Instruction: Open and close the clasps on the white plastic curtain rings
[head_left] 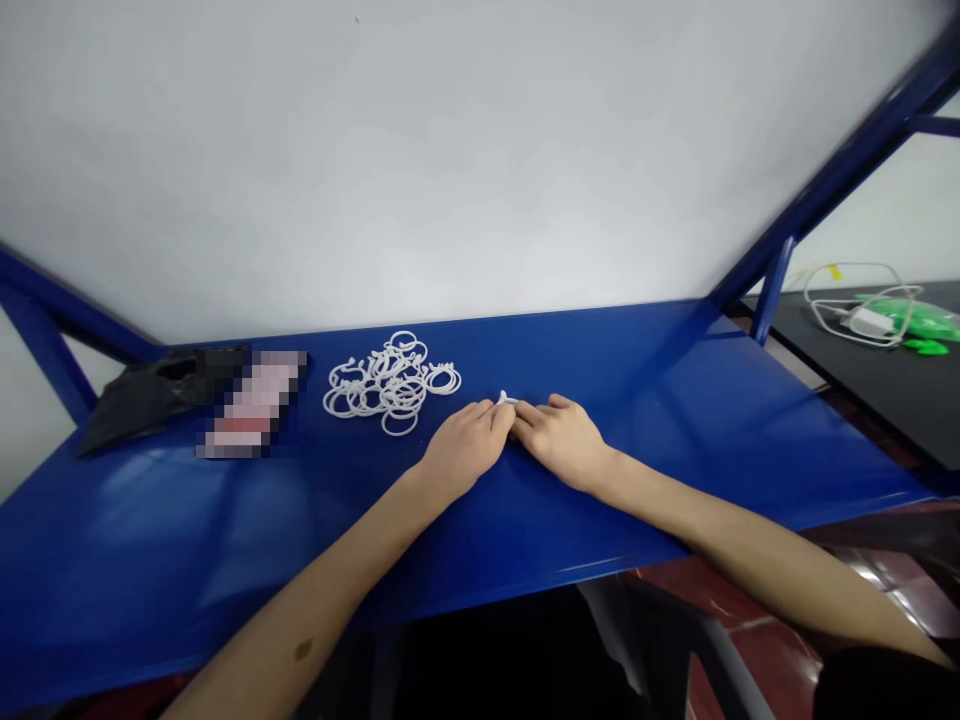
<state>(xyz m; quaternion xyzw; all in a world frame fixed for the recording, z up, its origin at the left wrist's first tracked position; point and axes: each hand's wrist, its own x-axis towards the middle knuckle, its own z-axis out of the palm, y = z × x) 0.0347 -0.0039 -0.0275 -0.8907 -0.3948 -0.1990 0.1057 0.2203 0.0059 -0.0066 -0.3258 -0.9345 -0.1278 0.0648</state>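
My left hand (465, 448) and my right hand (562, 435) meet fingertip to fingertip on the blue shelf (675, 400). Together they pinch a small white plastic ring (507, 400), of which only a bit shows above the fingers. Both hands are closed on it. A heap of several white plastic rings (391, 383) lies on the shelf just left of and behind my left hand.
A black bag (150, 395) and a blurred pinkish patch (251, 415) lie at the shelf's left. Blue frame posts (825, 180) rise at both ends. At the right, a black table (885, 390) carries a white cable with charger (862, 318) and green items (919, 322). White wall behind.
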